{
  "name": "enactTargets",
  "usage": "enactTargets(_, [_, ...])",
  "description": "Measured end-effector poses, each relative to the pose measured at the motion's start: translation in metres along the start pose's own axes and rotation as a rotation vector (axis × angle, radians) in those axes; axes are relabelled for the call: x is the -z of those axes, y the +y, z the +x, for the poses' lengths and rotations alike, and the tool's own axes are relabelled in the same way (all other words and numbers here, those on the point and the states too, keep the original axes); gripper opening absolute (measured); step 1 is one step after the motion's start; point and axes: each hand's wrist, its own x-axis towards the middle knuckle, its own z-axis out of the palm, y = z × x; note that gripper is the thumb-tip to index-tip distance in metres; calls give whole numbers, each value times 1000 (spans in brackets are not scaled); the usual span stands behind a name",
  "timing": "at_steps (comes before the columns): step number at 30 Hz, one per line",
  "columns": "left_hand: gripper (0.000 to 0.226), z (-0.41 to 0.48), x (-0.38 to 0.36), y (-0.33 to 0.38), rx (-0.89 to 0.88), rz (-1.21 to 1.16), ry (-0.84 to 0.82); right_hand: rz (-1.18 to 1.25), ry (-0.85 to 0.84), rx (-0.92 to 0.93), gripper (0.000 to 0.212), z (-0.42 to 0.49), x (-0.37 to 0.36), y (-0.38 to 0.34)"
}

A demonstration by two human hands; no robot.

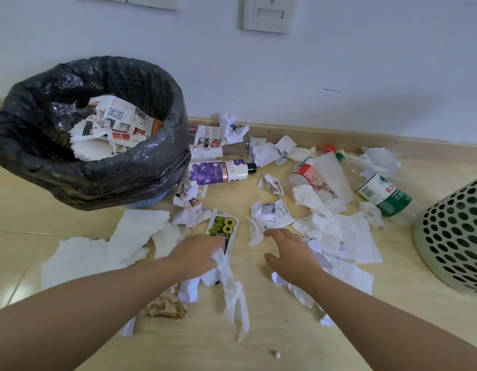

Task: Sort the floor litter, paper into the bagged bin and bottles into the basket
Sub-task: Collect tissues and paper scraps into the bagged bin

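Your left hand (197, 254) is gripping a crumpled white tissue strip (232, 290), while your right hand (292, 254) is holding its fingers loose, perhaps touching torn white paper scraps (349, 274).

Soft even daylight, wide-angle edge distortion.

Two bare arms reach over a pale floor (258, 346) littered with torn paper. The left hand (197, 253) grips a white tissue strip (232, 290); the right hand (292, 254) hovers beside it, fingers loosely spread. A black-bagged bin (151, 180) stands left, a perforated basket (456, 236) right. Between them lie a purple bottle (218, 171), a red-labelled bottle (312, 175) and a green-labelled bottle (381, 194).
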Motion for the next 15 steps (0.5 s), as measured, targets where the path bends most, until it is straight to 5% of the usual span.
enactTargets(3, [17, 4, 15, 2, 111, -314, 98, 200, 4, -11, 46, 2, 2, -8])
enactTargets(7, [19, 7, 20, 12, 139, -648, 95, 551, -190, 15, 52, -1, 4, -23])
enactTargets(9, [12, 5, 20, 18, 112, -701, 70, 558, -229, 11, 45, 0, 3, -28])
enactTargets(12, [21, 0, 20, 25, 72, -694, 70, 481, -164, -12, 2, 4, 4, -32])
enactTargets(15, [25, -3, 23, 22, 77, -690, 57, 416, -162, 13, 26, 7, 4, -32])
